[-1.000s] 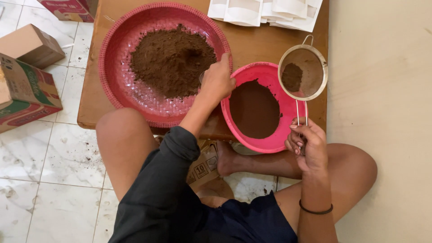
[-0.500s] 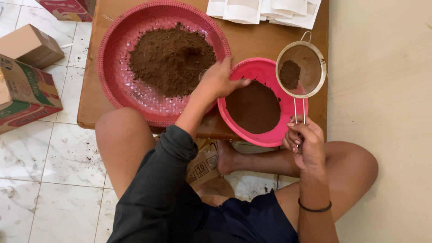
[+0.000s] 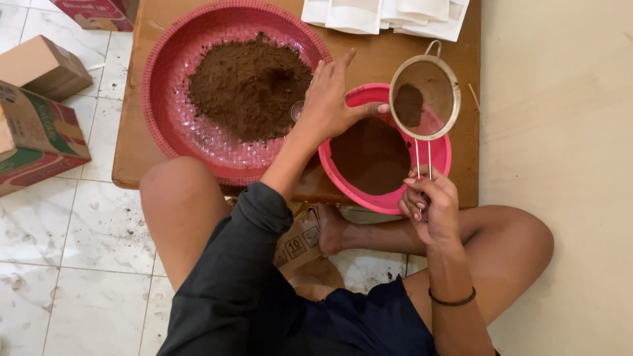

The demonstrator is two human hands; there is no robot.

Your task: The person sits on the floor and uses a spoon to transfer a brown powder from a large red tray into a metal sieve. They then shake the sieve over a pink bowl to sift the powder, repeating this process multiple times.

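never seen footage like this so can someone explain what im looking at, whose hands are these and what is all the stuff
There is no machine here. A camera worn on a person's head looks straight down at their own two hands; they sit on the floor at a low wooden table. On it sit a large pink woven tray heaped with brown powder, a smaller pink bowl with more powder, and white paper packets. The left hand rests on the bowl's rim beside the tray. The right hand holds a round metal sieve by its handle above the bowl. Cardboard boxes lie on the tiled floor.
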